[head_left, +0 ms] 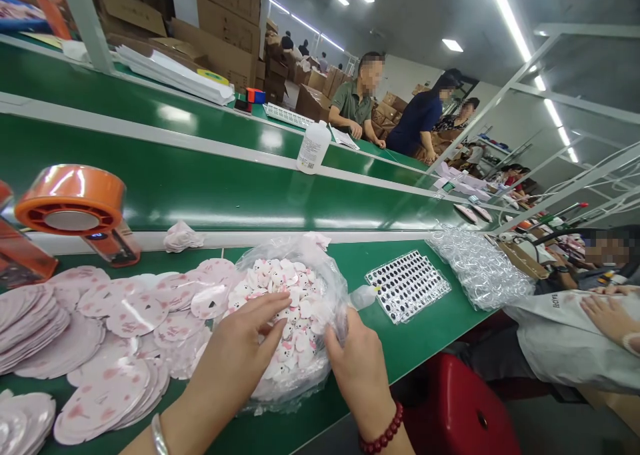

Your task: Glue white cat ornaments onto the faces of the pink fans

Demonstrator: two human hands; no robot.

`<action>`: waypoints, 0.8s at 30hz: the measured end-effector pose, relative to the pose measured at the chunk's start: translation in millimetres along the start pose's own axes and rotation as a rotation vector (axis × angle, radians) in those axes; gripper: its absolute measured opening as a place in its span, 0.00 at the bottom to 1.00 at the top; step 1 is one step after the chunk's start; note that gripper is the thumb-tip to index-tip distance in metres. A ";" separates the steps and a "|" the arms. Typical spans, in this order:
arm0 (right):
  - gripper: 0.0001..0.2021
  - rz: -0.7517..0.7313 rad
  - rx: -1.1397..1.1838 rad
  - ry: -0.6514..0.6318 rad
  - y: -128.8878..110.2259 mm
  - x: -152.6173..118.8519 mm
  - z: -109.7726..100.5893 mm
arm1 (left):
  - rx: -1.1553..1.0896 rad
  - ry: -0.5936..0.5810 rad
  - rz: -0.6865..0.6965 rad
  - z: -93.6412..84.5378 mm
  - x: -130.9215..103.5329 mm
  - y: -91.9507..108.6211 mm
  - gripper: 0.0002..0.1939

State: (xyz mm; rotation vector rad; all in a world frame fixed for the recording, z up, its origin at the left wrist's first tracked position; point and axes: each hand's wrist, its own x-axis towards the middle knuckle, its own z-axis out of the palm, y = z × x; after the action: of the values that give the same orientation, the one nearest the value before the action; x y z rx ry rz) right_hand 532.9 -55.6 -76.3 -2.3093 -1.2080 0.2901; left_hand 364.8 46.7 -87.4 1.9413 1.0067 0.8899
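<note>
A clear plastic bag (333, 275) lies open on the green bench, full of small white and pink pieces with animal faces (305, 308). My right hand (357, 355) grips the bag's right rim, thumb inside and fingers behind the plastic. Over the left part of the pieces reaches my left hand (245, 341), fingers spread and slightly curved, with nothing visible in it; whether its fingertips touch the pieces I cannot tell. Left of the bag lie many round pale pink printed pieces (135, 308), some in stacks.
Right of the bag are a small squeeze bottle (363, 297), a sheet of black oval stickers (407, 285) and clear bubble-like packaging (480, 268). An orange fan (75, 201) stands left; a white bottle (314, 148) stands beyond. A red stool (465, 408) and a seated person are at right.
</note>
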 end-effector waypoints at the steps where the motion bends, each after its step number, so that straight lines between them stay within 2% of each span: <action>1: 0.08 -0.005 0.048 -0.002 0.9 0.7 0.4 | 0.018 -0.004 0.022 0.9 -0.8 -1.1 0.16; 6: 0.15 -0.065 0.318 -0.062 1.6 1.8 -1.4 | 0.111 -0.010 0.126 4.0 -2.5 -5.0 0.16; 7: 0.15 -0.036 0.433 -0.073 0.9 2.8 -0.7 | 0.132 -0.012 0.148 4.1 -2.6 -4.7 0.16; 10: 0.18 0.206 0.928 -0.104 -2.3 6.9 5.0 | 0.192 -0.016 0.203 4.4 -3.5 -2.4 0.16; 12: 0.22 0.338 1.157 -0.129 -5.9 9.7 9.9 | 0.230 -0.011 0.230 5.8 -4.3 -1.6 0.15; 19: 0.22 0.280 1.413 -0.256 -19.9 15.6 15.3 | 0.302 0.025 0.275 10.1 -4.8 -5.1 0.16; 21: 0.23 0.232 1.380 -0.246 -18.4 15.3 13.0 | 0.306 0.020 0.293 8.0 -5.5 -5.7 0.16; 24: 0.26 0.108 1.150 -0.230 -9.8 14.1 9.2 | 0.305 0.005 0.315 5.0 -6.4 -5.8 0.15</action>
State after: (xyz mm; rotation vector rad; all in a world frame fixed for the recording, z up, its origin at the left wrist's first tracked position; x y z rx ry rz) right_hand 530.5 -36.4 -78.2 -1.3321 -0.6824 1.0010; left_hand 364.2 41.9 -96.2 2.4044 0.8937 0.9553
